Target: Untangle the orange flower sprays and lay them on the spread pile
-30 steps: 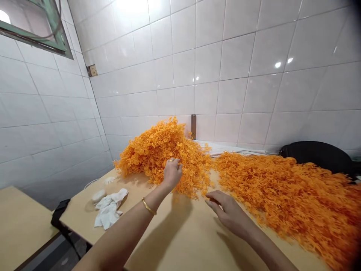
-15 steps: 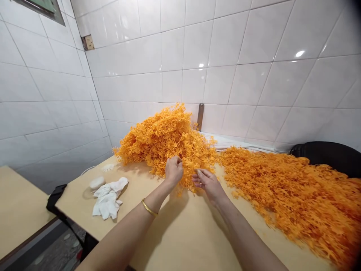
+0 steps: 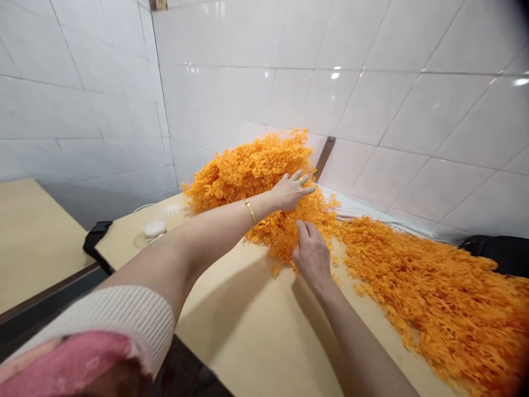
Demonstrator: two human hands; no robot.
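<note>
A tall heap of orange, feathery plant sprigs [image 3: 248, 171] rises against the tiled wall. Reaching over its right side, my left hand [image 3: 292, 190] lies on the sprigs with its fingers spread. Just below and to the right, my right hand [image 3: 312, 248] has thumb and fingers pinched on orange sprigs at the heap's front edge. A second, flatter spread of orange sprigs [image 3: 433, 281] covers the right side of the table.
The pale table [image 3: 248, 331] has a round white object [image 3: 155, 230] at its left. A black strap [image 3: 97, 238] hangs at the left corner. A metal strip [image 3: 325, 158] stands at the wall, and a black bag [image 3: 502, 251] lies far right.
My left hand has moved up and right over the heap and spread its fingers. My right hand has closed into a pinch. The view has shifted, and my left arm now hides the white cloth.
</note>
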